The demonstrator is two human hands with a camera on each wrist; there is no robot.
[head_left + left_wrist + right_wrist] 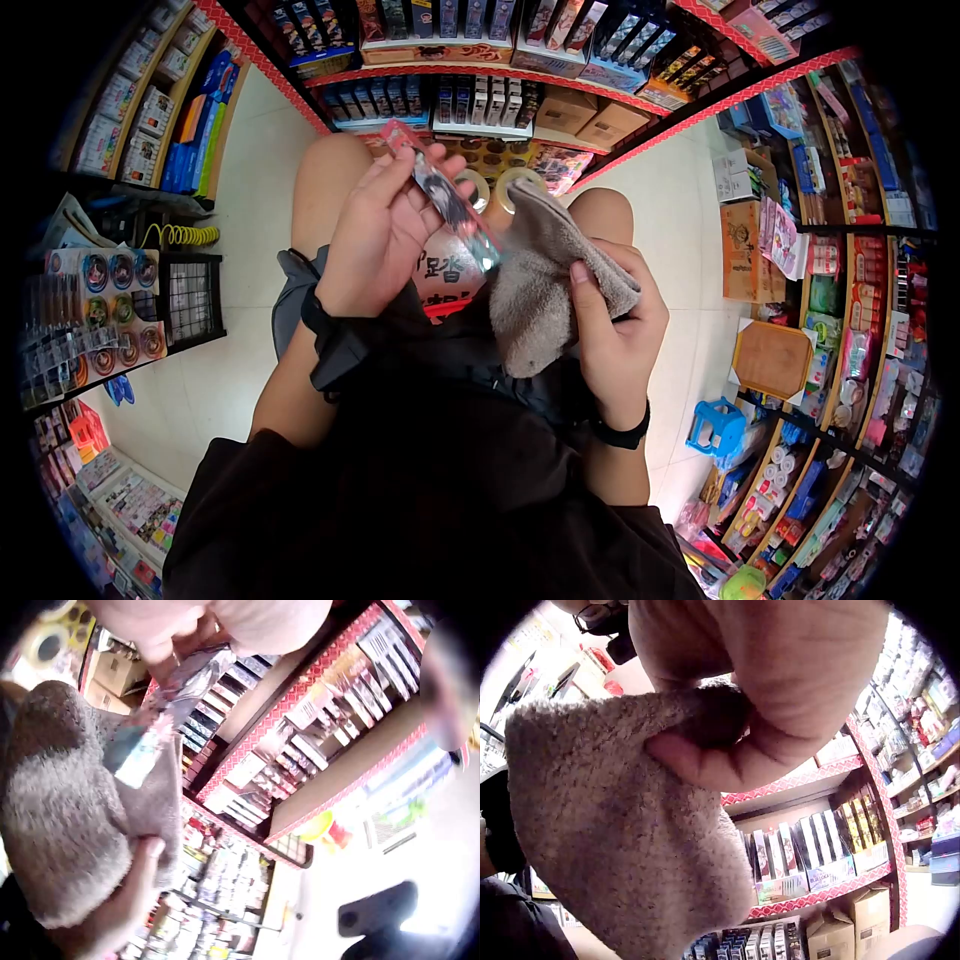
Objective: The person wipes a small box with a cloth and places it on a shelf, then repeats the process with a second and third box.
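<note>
My left hand (365,235) pinches a slim, glossy packet (447,200) near its red upper end, thumb in front and fingers behind. The packet slants down to the right, with a dark picture in its middle and a teal, shiny lower end. A grey-brown fluffy cloth (540,285) hangs folded from my right hand (625,345), whose thumb presses on its face. In the left wrist view the packet's lower end (139,761) overlaps the cloth (67,817). The right wrist view has the cloth (630,832) bunched between thumb and fingers, the packet out of sight.
Red-trimmed shelves (480,70) with rows of boxed goods stand ahead. Between my knees are rolls of tape (524,188) and a surface with printed characters (447,268). A blue stool (716,428) and crowded shelves stand at right; a rack of carded goods (95,310) is at left.
</note>
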